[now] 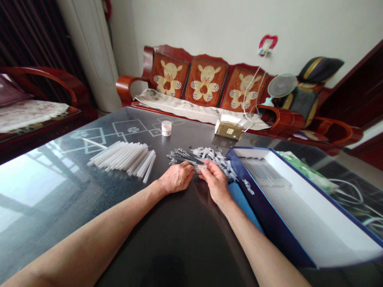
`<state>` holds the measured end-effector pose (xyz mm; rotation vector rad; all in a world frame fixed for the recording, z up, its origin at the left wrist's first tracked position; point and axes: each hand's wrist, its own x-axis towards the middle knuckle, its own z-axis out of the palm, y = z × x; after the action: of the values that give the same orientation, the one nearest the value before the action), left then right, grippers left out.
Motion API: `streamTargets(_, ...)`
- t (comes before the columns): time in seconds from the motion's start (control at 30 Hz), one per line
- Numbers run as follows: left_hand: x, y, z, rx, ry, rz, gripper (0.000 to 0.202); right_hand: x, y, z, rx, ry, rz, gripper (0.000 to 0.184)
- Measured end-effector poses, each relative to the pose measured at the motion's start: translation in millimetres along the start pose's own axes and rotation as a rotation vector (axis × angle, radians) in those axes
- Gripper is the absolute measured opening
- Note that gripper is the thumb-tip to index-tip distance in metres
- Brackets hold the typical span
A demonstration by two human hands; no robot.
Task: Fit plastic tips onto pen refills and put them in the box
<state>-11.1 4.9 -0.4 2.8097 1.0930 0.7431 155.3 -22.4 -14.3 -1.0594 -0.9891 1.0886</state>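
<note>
Right hand [216, 182] pinching a white plastic piece [201, 169] at the edge of a heap of slim grey rods with white ends [203, 157], left hand [176, 177] lying palm-down, fingers loosely together, just beside the heap on the dark glass surface [72, 223], a bundle of translucent tubes [122, 159] sitting farther left, an open blue-rimmed box [263, 223] sitting close on the right.

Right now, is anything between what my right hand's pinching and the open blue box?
Yes. The right hand pinches at the pile of grey-and-white parts, whose far end runs up to the box, so those parts lie in the path. Beyond them, the box's raised navy wall must be cleared.
</note>
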Motion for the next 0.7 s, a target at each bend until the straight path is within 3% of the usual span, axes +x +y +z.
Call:
streamTargets(0.33, -1.7, -2.2, 9.3, 0.07, 0.031, 0.006, 0.026, -1.4, -8.5, 3.2, 0.041, 0.021, 0.127, 0.035)
streamTargets(0.7, -2.5, 0.0, 6.9, 0.155, 0.017, 0.028, 0.024, -0.3, -13.2, 3.4, 0.008, 0.006, 0.188, 0.035)
